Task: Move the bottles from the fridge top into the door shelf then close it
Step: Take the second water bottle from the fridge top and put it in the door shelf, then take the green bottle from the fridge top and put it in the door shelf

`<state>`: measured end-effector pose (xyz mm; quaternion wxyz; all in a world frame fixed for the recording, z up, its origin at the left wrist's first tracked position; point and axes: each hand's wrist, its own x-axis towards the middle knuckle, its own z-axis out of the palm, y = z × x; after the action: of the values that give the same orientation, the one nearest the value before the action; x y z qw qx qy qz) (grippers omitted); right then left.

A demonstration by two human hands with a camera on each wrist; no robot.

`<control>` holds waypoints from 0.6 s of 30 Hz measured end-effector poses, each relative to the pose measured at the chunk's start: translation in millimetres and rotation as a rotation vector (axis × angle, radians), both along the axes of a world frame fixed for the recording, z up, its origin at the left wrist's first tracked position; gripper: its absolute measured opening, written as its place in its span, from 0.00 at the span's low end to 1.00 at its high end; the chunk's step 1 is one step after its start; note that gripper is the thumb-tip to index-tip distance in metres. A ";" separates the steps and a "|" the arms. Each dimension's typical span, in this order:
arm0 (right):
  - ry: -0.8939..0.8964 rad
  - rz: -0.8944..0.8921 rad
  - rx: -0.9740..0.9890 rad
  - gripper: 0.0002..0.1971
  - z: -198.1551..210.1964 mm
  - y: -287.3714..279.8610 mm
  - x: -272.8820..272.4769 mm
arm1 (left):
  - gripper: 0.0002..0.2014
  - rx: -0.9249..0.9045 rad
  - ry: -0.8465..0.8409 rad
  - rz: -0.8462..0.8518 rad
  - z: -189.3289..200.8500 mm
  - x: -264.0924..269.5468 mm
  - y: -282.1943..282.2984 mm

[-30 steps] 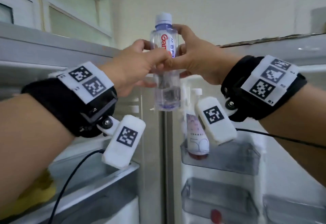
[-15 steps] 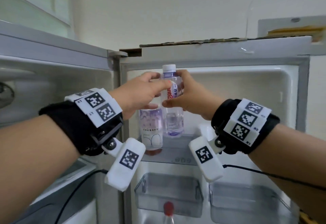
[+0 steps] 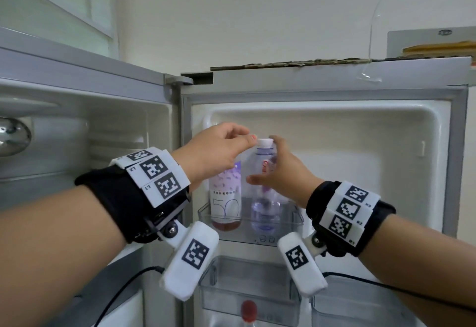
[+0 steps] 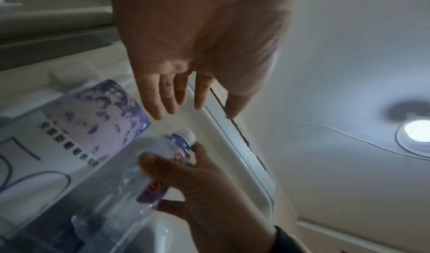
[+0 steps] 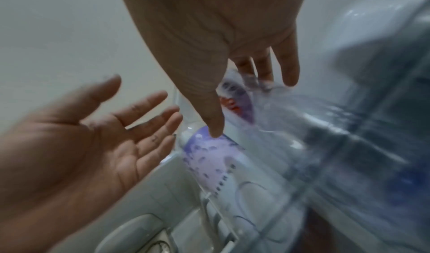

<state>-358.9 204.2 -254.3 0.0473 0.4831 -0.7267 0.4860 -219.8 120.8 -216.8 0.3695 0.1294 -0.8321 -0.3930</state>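
While fridge door (image 3: pixel 386 146) stands open, head view: clear water bottle (image 3: pixel 264 197) upright in top door shelf (image 3: pixel 296 219), right of purple-label bottle (image 3: pixel 226 197). Left wrist view: left hand (image 4: pixel 197 54) spread, holding nothing. Right wrist view: right hand (image 5: pixel 221 36) fingers loose beside clear bottle's neck, no pinch.

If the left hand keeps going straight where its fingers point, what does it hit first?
Probably the cap of the water bottle, just past the left hand; depth is unclear, so it might pass in front.
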 end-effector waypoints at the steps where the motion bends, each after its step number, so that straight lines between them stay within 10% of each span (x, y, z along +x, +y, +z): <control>1: 0.020 -0.015 -0.041 0.53 6.1 0.6 1.5 | 0.17 -0.010 0.031 0.012 2.3 3.4 -2.9; 7: 0.167 0.057 -0.396 0.36 57.7 0.2 51.7 | 0.12 -0.070 0.157 0.117 27.7 38.2 -21.9; 18: -0.029 0.535 -0.387 0.22 107.7 -80.0 159.6 | 0.10 -0.203 0.269 0.363 77.5 151.1 -57.0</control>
<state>-199.3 124.2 -146.6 -0.0016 0.6319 -0.4689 0.6171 -68.7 63.7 -139.3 0.5528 0.1855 -0.7735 -0.2483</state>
